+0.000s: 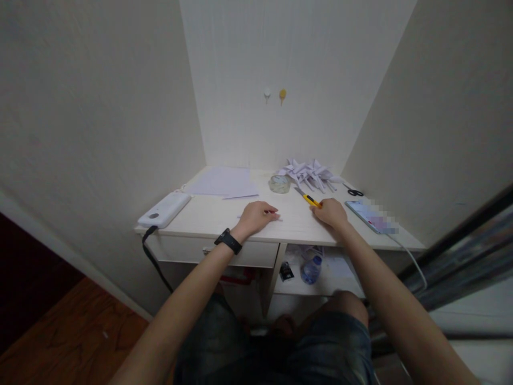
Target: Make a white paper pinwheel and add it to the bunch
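Note:
My left hand (256, 215) lies flat on the white desk (216, 214), pressing down a small white sheet (279, 218) whose edge shows past the fingertips. A black watch is on that wrist. My right hand (331, 212) is closed around a yellow utility knife (306, 197), its blade pointing away toward the back of the desk. The two hands are a hand's width apart near the desk's front edge.
A stack of white paper (224, 182) lies at the back left, a tape roll (279, 183) in the middle, folded paper pinwheels (306, 172) and black scissors (354, 191) at the back right. A phone (371, 216) with cable lies right, a white power bank (164, 209) left. Walls enclose three sides.

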`<state>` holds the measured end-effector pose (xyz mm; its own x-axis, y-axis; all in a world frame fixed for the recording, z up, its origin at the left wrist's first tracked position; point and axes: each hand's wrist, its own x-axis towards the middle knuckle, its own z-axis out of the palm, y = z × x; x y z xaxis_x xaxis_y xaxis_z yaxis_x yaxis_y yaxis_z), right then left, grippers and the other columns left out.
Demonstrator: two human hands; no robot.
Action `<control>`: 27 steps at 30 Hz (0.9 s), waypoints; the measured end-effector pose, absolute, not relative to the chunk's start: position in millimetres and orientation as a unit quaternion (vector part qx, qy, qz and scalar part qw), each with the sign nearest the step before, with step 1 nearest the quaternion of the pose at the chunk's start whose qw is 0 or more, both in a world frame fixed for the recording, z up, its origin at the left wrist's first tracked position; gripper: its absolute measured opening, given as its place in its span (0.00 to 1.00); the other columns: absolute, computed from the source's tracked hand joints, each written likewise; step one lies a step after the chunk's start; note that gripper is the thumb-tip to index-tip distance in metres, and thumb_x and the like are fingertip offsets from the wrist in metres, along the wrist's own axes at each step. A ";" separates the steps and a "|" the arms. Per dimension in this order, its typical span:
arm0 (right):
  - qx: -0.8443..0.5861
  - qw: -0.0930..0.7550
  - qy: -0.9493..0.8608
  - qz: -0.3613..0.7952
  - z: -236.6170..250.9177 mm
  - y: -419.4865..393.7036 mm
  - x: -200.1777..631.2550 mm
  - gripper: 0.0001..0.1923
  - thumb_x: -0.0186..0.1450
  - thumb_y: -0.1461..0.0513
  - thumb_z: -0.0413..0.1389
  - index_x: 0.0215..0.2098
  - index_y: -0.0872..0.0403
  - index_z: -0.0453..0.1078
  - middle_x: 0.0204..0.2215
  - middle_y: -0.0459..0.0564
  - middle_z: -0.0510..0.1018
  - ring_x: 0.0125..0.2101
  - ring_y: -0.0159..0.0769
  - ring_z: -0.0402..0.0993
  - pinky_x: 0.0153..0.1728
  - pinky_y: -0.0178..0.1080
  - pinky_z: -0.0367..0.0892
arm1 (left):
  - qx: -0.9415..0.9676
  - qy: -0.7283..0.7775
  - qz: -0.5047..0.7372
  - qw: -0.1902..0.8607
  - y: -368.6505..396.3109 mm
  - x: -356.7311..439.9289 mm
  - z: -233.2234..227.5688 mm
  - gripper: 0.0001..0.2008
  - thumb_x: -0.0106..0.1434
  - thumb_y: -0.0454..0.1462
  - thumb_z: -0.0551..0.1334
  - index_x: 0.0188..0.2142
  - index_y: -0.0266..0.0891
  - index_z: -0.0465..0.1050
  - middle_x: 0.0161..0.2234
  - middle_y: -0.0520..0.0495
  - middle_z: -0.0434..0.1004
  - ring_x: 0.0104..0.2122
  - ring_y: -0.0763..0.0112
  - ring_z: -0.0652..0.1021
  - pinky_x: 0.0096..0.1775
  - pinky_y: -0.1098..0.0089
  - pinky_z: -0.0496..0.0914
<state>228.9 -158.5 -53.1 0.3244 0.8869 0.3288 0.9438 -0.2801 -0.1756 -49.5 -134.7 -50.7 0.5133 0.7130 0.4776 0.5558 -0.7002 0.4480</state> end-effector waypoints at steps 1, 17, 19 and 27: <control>-0.797 0.171 -0.574 -0.079 -54.5 -159.9 229.1 0.23 0.63 0.51 0.54 0.42 0.62 0.77 0.40 0.68 0.79 0.41 0.51 0.76 0.39 0.44 0.67 | 0.856 0.370 0.342 0.120 -135.5 -50.1 -50.1 0.12 0.63 0.43 0.64 0.41 0.41 0.82 0.40 0.46 0.83 0.40 0.64 0.80 0.43 0.68 0.69; -0.567 0.344 -0.747 -0.057 -14.2 -233.3 237.7 0.16 0.62 0.56 0.58 0.47 0.52 0.74 0.45 0.55 0.79 0.42 0.45 0.76 0.46 0.45 0.68 | 0.781 0.370 0.410 0.291 -125.0 -42.1 -7.9 0.18 0.63 0.42 0.64 0.49 0.32 0.77 0.44 0.39 0.82 0.43 0.64 0.80 0.47 0.66 0.71; -0.541 0.367 -0.756 -0.033 -8.3 -238.5 235.2 0.16 0.61 0.54 0.59 0.45 0.51 0.75 0.44 0.55 0.79 0.42 0.45 0.76 0.46 0.46 0.69 | 0.803 0.344 0.349 0.339 -128.2 -42.9 -1.1 0.13 0.61 0.40 0.66 0.40 0.32 0.80 0.37 0.41 0.84 0.38 0.65 0.81 0.44 0.67 0.72; -0.456 0.725 -0.497 0.139 -19.1 -226.0 218.0 0.42 0.49 0.49 0.69 0.59 0.45 0.62 0.47 0.51 0.75 0.43 0.42 0.77 0.44 0.47 0.72 | 0.660 0.361 0.381 0.538 -142.3 -42.7 1.2 0.08 0.55 0.37 0.71 0.30 0.32 0.80 0.28 0.40 0.82 0.29 0.70 0.79 0.34 0.70 0.68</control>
<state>218.0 -226.0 -19.1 0.4675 0.6551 0.5935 0.2515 0.5450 -0.7998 -42.7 -142.3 1.2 0.4498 0.8858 0.1139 0.0660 -0.1601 0.9849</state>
